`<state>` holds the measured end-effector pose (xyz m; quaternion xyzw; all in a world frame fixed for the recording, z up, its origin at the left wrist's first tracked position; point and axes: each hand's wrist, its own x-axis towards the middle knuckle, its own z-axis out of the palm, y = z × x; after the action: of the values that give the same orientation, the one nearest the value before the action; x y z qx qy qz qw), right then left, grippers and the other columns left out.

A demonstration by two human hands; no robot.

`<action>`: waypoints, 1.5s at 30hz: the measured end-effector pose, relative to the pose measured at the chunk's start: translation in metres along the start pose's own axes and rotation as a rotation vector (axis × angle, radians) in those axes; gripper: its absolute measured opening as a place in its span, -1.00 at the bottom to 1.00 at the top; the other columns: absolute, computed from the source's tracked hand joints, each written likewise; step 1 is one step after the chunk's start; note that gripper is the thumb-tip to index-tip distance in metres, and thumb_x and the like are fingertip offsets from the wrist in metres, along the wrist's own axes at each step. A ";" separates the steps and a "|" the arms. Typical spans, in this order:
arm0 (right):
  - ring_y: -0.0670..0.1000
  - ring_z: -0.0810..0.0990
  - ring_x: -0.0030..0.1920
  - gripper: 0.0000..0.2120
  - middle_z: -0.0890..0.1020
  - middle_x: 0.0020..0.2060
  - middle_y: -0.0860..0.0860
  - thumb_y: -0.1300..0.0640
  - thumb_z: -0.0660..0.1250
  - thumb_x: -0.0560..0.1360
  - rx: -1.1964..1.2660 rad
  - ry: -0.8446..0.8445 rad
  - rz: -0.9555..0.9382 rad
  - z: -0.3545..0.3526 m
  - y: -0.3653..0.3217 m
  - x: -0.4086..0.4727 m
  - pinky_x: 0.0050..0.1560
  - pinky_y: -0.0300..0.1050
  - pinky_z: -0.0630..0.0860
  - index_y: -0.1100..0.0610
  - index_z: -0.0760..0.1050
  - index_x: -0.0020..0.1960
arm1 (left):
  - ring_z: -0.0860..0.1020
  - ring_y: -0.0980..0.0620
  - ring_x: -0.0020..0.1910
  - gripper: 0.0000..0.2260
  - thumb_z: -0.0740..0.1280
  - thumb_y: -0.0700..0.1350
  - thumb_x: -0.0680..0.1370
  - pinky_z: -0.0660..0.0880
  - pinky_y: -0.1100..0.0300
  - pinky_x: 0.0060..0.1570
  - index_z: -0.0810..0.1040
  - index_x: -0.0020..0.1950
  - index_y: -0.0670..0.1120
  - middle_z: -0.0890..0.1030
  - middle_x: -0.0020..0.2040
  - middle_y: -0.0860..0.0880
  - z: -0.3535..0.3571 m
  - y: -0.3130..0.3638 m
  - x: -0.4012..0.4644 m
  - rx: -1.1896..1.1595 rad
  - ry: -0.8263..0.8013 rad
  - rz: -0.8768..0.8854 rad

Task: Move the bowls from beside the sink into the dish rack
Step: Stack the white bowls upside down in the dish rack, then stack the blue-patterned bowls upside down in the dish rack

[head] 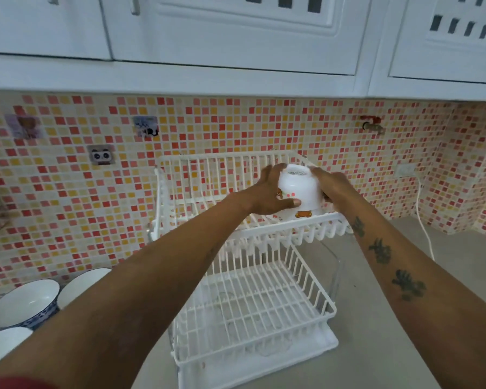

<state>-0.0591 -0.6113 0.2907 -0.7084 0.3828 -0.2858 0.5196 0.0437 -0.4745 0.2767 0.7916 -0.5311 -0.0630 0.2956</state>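
A white bowl (300, 189) with a small bear print is upside down over the top tier of the white two-tier dish rack (202, 175). My left hand (267, 195) grips its left side and my right hand (331, 183) its right side. The bowl's rim is at the rack's front rail; I cannot tell whether it rests on the wires. The lower tier (253, 301) holds nothing. At the bottom left stand a blue-patterned bowl (23, 301) and two white ones (82, 284) (3, 343), the nearer partly hidden by my left forearm.
The rack stands on a grey counter (376, 304) against a red and yellow mosaic wall. A white cable (424, 228) runs down from a socket at the right. A tap (372, 125) sticks out of the wall. White cupboards hang overhead.
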 end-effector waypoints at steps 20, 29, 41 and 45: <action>0.21 0.57 -0.12 -0.72 0.62 -0.09 0.36 0.13 0.19 0.51 0.309 -0.234 -0.648 0.261 -0.126 -0.210 -0.03 -0.06 0.50 0.25 0.63 -0.09 | 0.36 -0.10 0.42 -0.52 0.02 0.11 0.67 0.30 0.16 0.20 0.24 0.48 -0.15 0.35 0.46 -0.12 -0.210 -0.126 -0.293 -0.201 0.696 -0.331; 0.28 0.50 0.26 -0.67 0.55 0.25 0.27 0.10 0.15 0.59 0.116 -0.651 -0.442 0.432 -0.080 -0.299 0.22 0.06 0.46 0.22 0.56 0.22 | 0.53 -0.16 0.18 -0.53 0.00 0.06 0.68 0.45 0.00 0.15 0.49 0.25 -0.28 0.57 0.16 -0.23 -0.249 -0.254 -0.457 -0.231 0.788 -0.679; 0.15 0.54 0.08 -0.66 0.58 0.04 0.15 0.03 0.22 0.57 -0.237 -0.883 0.033 0.565 0.090 -0.296 0.07 0.01 0.46 0.21 0.51 0.23 | 0.46 0.14 -0.43 -0.70 0.15 0.09 0.64 0.31 0.31 -0.42 0.46 -0.20 -0.03 0.46 -0.28 0.00 -0.106 -0.435 -0.533 -0.798 0.825 -1.164; 0.17 0.51 0.13 -0.64 0.54 0.22 0.14 0.07 0.28 0.54 -0.209 -0.919 0.228 0.586 0.135 -0.295 0.17 0.18 0.51 0.13 0.44 0.31 | 0.40 0.11 -0.27 -0.75 0.09 0.05 0.66 0.34 0.22 -0.27 0.39 -0.16 0.00 0.46 -0.19 0.00 -0.058 -0.459 -0.519 -0.937 0.749 -1.198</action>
<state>0.2183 -0.0829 -0.0143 -0.7632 0.2158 0.1554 0.5889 0.2146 0.1243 -0.0332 0.7036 0.1918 -0.1563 0.6661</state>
